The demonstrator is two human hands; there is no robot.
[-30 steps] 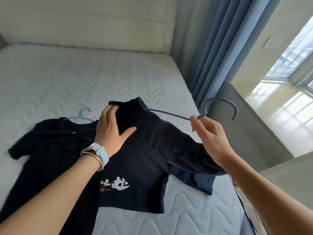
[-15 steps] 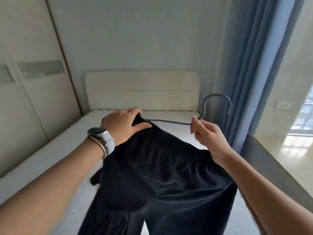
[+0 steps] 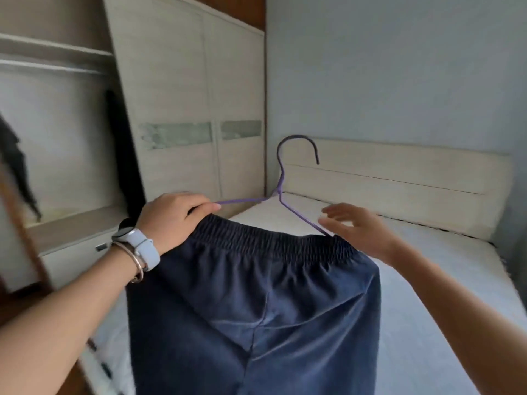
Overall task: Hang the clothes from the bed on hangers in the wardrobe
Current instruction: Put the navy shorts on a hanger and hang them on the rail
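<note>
1. Gripping the left end of the purple hanger [image 3: 279, 192] together with the waistband of the navy trousers [image 3: 256, 309], the left hand [image 3: 171, 220] is curled tight.
2. Right hand [image 3: 359, 232]: fingers spread, holding nothing, just beside the hanger's right arm. It is blurred, so contact cannot be told.
3. Trousers hang on the hanger, hook up, held above the bed [image 3: 427, 280].
4. Wardrobe [image 3: 185, 95] at left. A dark garment [image 3: 122, 152] hangs in its open bay.

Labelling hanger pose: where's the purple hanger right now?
Head view, centre: purple hanger inside the navy trousers' waistband, left hand gripping its left end, open right hand beside its right arm, hook up before the headboard.
</note>
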